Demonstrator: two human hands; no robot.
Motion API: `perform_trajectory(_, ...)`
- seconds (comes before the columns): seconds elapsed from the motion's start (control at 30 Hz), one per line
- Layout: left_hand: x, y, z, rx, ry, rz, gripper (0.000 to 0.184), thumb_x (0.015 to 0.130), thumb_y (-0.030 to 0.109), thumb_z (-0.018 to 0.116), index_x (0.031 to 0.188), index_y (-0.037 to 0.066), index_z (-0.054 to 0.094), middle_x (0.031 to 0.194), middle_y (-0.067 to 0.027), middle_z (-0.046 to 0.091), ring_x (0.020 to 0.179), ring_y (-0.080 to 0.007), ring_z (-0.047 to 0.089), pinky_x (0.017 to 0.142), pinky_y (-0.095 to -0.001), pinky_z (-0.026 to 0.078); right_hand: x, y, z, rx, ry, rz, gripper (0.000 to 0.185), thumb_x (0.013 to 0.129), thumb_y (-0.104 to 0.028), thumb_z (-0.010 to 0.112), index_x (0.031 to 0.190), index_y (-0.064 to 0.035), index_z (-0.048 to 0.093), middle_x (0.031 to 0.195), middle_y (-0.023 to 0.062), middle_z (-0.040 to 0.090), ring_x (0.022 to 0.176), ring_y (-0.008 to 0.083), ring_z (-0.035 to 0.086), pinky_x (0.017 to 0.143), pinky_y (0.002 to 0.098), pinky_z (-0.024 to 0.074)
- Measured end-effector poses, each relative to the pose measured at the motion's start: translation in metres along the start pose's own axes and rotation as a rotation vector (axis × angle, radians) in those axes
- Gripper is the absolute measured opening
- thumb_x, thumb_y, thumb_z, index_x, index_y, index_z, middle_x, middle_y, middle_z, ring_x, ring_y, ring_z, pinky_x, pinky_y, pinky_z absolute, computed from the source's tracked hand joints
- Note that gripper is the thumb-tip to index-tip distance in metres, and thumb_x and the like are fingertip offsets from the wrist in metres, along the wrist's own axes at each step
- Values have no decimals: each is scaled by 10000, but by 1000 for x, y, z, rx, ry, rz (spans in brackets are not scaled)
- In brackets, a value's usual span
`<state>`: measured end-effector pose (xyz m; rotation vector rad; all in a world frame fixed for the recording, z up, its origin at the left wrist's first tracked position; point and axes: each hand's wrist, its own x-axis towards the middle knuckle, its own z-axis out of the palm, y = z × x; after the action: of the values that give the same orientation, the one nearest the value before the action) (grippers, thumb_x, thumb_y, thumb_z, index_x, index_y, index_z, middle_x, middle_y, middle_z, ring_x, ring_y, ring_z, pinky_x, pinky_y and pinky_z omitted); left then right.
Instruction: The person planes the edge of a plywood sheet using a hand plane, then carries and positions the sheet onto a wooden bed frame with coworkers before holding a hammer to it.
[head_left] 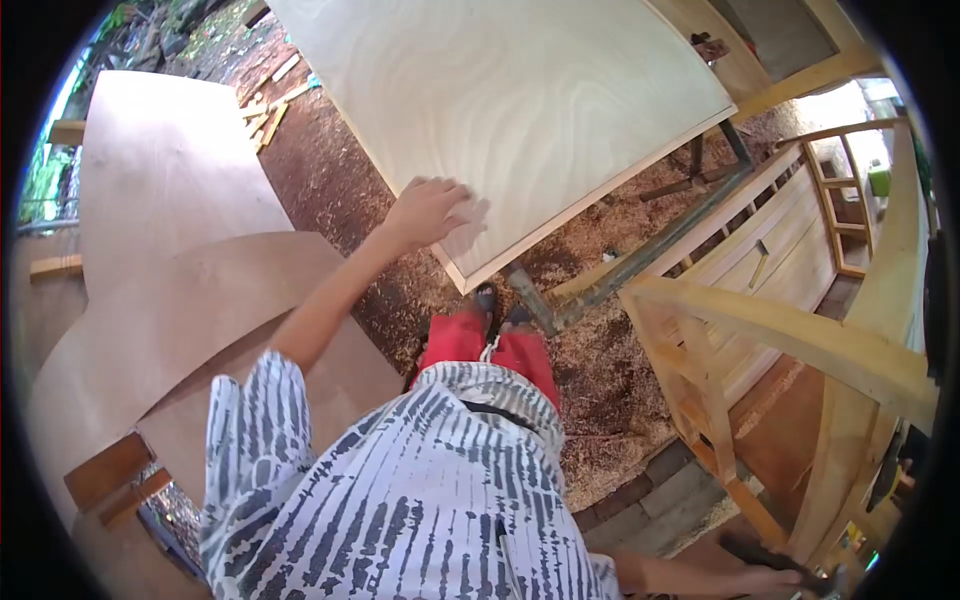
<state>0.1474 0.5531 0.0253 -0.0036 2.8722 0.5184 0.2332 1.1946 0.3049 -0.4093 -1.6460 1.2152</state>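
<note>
My left hand (432,212) rests on the near left corner of a large pale plywood panel (520,110), its fingers slightly bent and apart, with nothing in them. Thin wooden edging runs along the panel's near side. At the lower right, my right hand (770,580) is wrapped round a dark tool (760,553) that looks like a hammer. The tool is partly blurred near the frame's edge, beside wooden frame parts.
Thin plywood sheets (180,180) lean and overlap on the left. A metal stand (620,285) is under the panel. Wooden frames (800,330) stand on the right. Wood shavings (610,400) cover the ground around my feet. Offcuts (270,120) lie at the upper left.
</note>
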Motion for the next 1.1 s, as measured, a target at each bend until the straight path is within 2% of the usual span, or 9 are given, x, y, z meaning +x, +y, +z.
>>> perform_trajectory(0.03,11,-13,20,-13,132,199,554,953,537,548,1401,212,563,1475,-102,536,1365,-297,502,1123,-519,378,-22,11,-3,47,26,105,391,1014,-446,584,994,-58,631,814,55,600,766,246,614,727,472,532)
perform_trajectory(0.13,51,-24,33,252,-47,578,596,965,509,535,1522,326,429,1667,-43,266,1528,-256,263,1207,-627,176,-93,72,-8,130,130,450,318,1019,-406,605,989,-91,587,749,-3,469,667,163,490,627,388,499)
perform_trajectory(0.23,77,-36,49,202,-154,862,564,972,462,526,1522,385,428,1695,-21,200,1561,-242,185,1206,-685,73,-161,104,-27,-290,-1,897,381,1037,-420,563,1168,-66,621,719,-2,449,626,145,476,592,333,474)
perform_trajectory(0.47,92,-19,60,128,-355,1186,598,998,347,489,1571,395,326,1685,37,226,1558,-181,193,1229,-653,32,-362,100,58,-244,-347,1327,321,1050,-407,536,1183,-116,563,759,8,555,523,135,480,463,305,420)
perform_trajectory(0.53,96,-24,68,48,-273,1150,605,962,280,519,1547,375,400,1680,31,253,1554,-169,214,1235,-629,13,-421,122,87,141,-254,1675,282,1048,-398,538,1126,-127,563,694,-4,474,494,115,419,452,294,355)
perform_trajectory(0.6,97,-23,67,62,-255,1169,617,955,281,527,1553,360,394,1680,38,254,1553,-167,217,1235,-626,11,-482,115,146,252,-490,1919,248,1051,-366,520,1076,-121,549,674,-19,430,486,103,394,445,288,334)
perform_trajectory(0.93,100,6,84,23,-283,1313,536,952,301,568,1481,312,487,1657,77,306,1548,-152,226,1238,-619,35,-481,109,128,247,-129,1892,219,1047,-335,527,1026,-117,519,664,4,449,463,132,421,434,323,401)
perform_trajectory(1.0,104,15,93,-23,-284,1332,464,960,296,564,1422,286,528,1631,71,348,1546,-149,230,1240,-618,45,-496,87,161,223,-464,1963,222,1060,-324,509,1038,-103,518,661,17,448,460,140,430,432,319,407)
perform_trajectory(1.1,117,23,103,-23,-298,1370,322,972,292,556,1287,233,591,1567,63,433,1540,-140,241,1243,-618,58,-477,87,139,207,-519,1933,244,1064,-336,508,1029,-94,517,659,19,450,458,135,430,429,307,402)
